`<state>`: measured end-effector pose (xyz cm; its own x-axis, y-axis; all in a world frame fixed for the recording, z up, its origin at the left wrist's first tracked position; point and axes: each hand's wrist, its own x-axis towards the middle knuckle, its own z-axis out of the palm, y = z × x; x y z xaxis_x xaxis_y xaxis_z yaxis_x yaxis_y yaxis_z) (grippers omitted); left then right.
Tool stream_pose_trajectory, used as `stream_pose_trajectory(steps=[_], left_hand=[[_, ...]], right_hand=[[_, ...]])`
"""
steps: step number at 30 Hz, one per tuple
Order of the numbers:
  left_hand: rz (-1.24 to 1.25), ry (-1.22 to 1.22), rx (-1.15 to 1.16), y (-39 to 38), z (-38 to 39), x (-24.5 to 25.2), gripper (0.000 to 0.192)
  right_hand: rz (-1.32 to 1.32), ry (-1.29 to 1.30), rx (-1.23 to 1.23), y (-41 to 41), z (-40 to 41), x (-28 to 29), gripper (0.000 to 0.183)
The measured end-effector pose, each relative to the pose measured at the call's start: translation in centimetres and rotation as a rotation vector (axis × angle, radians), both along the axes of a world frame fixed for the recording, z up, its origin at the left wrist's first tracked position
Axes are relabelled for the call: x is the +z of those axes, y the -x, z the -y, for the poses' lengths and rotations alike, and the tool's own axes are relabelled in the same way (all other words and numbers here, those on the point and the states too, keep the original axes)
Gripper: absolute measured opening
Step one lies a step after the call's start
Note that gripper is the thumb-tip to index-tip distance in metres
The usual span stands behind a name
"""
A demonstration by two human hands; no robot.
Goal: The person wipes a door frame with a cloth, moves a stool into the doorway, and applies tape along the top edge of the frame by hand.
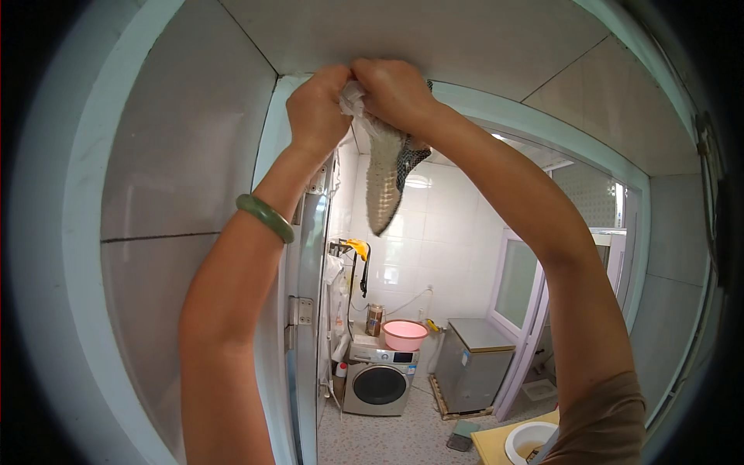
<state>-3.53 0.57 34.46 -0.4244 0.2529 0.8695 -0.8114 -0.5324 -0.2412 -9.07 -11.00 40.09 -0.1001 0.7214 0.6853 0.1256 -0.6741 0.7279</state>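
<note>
Both hands are raised near the top of a doorway, close together. My left hand (319, 107) has its fingers closed on thin, crumpled whitish plastic (353, 100). My right hand (395, 93) is closed against the same plastic. Below it hangs a shoe-like item (385, 186), its tapered end pointing down. One side is pale and ribbed like a sole; the other is dark, speckled fabric (411, 163). The right hand hides its upper part, so I cannot tell exactly how it is held. A green bangle (264, 218) circles my left forearm.
Around me is the pale door frame (558, 125), with a hinged door (302, 325) at left. Beyond stand a front-loading washing machine (379, 383) bearing a pink basin (405, 334), and a grey chest-type appliance (476, 366). A yellow tabletop (488, 439) holds a white bowl (514, 444).
</note>
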Motion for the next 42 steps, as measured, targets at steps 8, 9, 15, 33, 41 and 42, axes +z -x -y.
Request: stream_pose_trajectory(steps=[8, 9, 15, 33, 41, 42], left_hand=[[0.188, -0.244, 0.152, 0.9, 3.5, -2.4, 0.023], [0.128, -0.31, 0.158, 1.0, 4.2, -3.3, 0.023], [0.033, 0.023, 0.196, -0.6, 2.2, -2.6, 0.034], [-0.406, 0.253, 0.36, 0.1, -3.3, 2.0, 0.02], [-0.029, 0.141, 0.366, -1.5, -3.3, 1.4, 0.018], [0.025, 0.102, 0.356, -1.2, -3.2, 1.2, 0.017]], right_hand=[[-0.073, -0.085, -0.1, 2.6, 5.6, -3.9, 0.014], [-0.071, -0.088, -0.143, 2.6, 7.6, -4.4, 0.013], [-0.02, -0.058, 0.074, 4.0, 11.7, -4.5, 0.01], [-0.062, 0.129, 0.181, 2.7, 3.6, -4.4, 0.01], [-0.093, 0.095, 0.125, 3.2, 5.6, -4.7, 0.012], [-0.074, 0.095, 0.112, 3.1, 6.0, -4.4, 0.014]])
